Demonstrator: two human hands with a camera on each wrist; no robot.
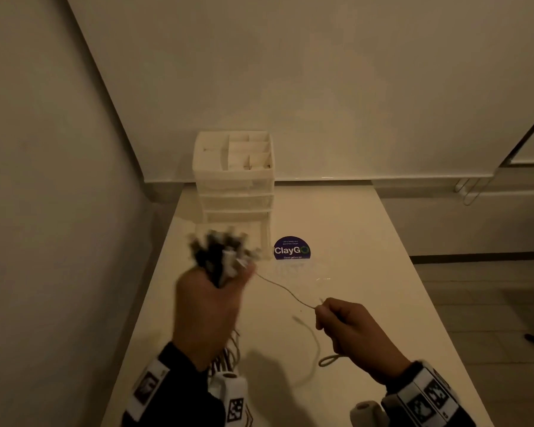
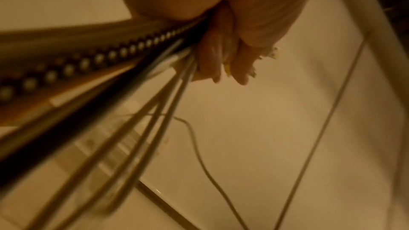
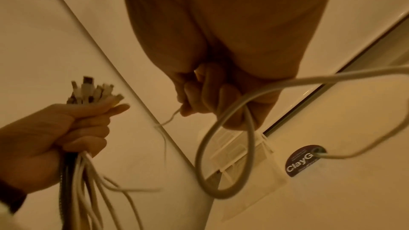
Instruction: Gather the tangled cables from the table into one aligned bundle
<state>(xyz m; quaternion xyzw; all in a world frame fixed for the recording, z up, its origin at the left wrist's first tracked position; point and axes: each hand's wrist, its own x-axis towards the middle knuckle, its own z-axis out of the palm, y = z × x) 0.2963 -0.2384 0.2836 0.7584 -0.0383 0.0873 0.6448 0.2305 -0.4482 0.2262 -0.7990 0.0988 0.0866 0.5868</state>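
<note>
My left hand (image 1: 208,298) is raised over the table's left side and grips a bundle of black and white cables (image 1: 221,252), connector ends fanned upward. In the right wrist view the same left hand (image 3: 66,128) clutches the bundle (image 3: 92,92), with the cable tails hanging below. The left wrist view has a braided cable (image 2: 92,60) and several pale ones running from my fist (image 2: 230,50). My right hand (image 1: 341,318) pinches a thin white cable (image 1: 285,291) that spans to the bundle. Its slack loops under the right hand (image 3: 199,97) as a loop (image 3: 223,163) and trails on the table.
A white drawer organiser (image 1: 235,177) with open top compartments stands at the table's far left. A dark round ClayGo sticker (image 1: 291,248) lies on the tabletop (image 1: 352,241) beside it. Walls close in at the left and back. The table's right edge drops to the floor.
</note>
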